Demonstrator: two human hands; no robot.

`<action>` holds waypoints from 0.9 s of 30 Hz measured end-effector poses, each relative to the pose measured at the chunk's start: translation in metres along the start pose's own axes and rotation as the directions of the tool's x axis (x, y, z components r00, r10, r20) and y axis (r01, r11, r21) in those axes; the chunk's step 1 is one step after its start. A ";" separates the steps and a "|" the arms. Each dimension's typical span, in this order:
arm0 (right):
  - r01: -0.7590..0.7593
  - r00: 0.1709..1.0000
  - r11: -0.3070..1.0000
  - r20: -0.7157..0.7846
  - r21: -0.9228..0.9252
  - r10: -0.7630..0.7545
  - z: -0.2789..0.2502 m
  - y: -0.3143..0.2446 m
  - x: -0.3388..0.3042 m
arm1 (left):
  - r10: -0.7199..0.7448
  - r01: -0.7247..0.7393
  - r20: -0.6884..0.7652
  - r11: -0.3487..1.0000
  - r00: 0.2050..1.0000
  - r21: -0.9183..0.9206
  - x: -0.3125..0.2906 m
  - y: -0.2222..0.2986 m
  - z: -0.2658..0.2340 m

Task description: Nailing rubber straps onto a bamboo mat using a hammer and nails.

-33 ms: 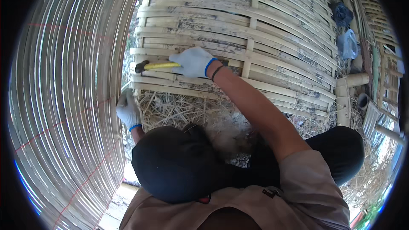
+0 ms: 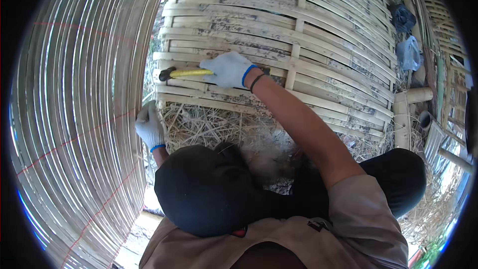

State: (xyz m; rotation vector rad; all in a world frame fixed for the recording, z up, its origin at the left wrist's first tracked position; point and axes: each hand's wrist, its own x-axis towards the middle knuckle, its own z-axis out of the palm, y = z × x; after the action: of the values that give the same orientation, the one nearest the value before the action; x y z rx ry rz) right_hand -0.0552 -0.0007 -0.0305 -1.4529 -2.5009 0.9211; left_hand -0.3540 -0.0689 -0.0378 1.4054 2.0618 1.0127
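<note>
My right hand [image 2: 228, 69], in a white glove with a blue cuff, is closed round the yellow handle of a hammer [image 2: 191, 73]. The dark hammer head [image 2: 166, 73] lies over the left edge of a woven bamboo panel [image 2: 239, 35]. My left hand [image 2: 150, 127], gloved the same way, is at the gap between the panel's near left corner and the slatted bamboo screen [image 2: 89, 119]. Its fingers are bent and closed near the screen's edge; what they hold, if anything, is hidden.
Dry straw [image 2: 209, 124] covers the ground between the panel and my bent knee [image 2: 204, 189]. Red string [image 2: 74, 139] runs across the screen. To the right are a bamboo post [image 2: 401, 119], a clear plastic bag [image 2: 408, 54] and a dark bag [image 2: 402, 17].
The whole view has shifted slightly. Both hands and the hammer keep nearly the same places against the panel and screen.
</note>
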 end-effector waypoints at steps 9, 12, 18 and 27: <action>0.015 1.000 1.000 -0.015 0.007 -0.015 0.005 0.012 0.005 | 0.102 -0.086 0.151 0.990 0.983 -0.110 -0.027 0.056 -0.018; 0.021 1.000 0.999 0.005 0.045 -0.021 0.005 0.018 0.006 | 0.014 0.054 0.270 0.969 0.963 -0.243 -0.038 0.077 -0.010; 0.022 0.998 1.000 0.052 -0.003 -0.022 0.007 0.018 0.010 | 0.099 0.028 0.555 0.976 0.826 -0.215 -0.066 0.101 0.020; 0.048 0.999 0.999 0.024 -0.015 -0.048 0.011 0.019 0.012 | 0.571 -0.380 0.623 0.821 0.534 -0.426 -0.123 0.106 0.119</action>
State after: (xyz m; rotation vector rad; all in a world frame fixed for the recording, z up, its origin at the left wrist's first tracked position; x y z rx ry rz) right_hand -0.0518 0.0110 -0.0524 -1.3879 -2.5532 0.9187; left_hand -0.1598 -0.1216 -0.0365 1.8911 0.9286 0.6591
